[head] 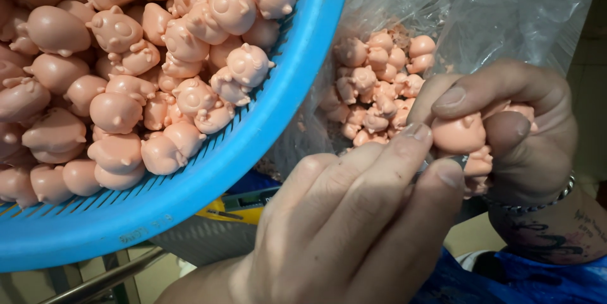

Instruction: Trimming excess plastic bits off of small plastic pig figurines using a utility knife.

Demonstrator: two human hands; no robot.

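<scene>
Pink pig figurine (459,133) pinched at 3 o'clock by right hand (506,121). Left hand (354,228) closed around slim tool, tip hidden, pressed at figurine's lower edge. Blue basket (278,114) of figurines at 10 o'clock; clear bag (480,7) at 1 o'clock. Risk judged: tool slip into right thumb; figurine gouged; spares under right palm dropped.

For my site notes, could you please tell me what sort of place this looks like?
Probably a small toy workshop or factory bench: a blue basket heaped with identical pink figurines, a clear bag holding more, and two hands working on one figurine.
</scene>
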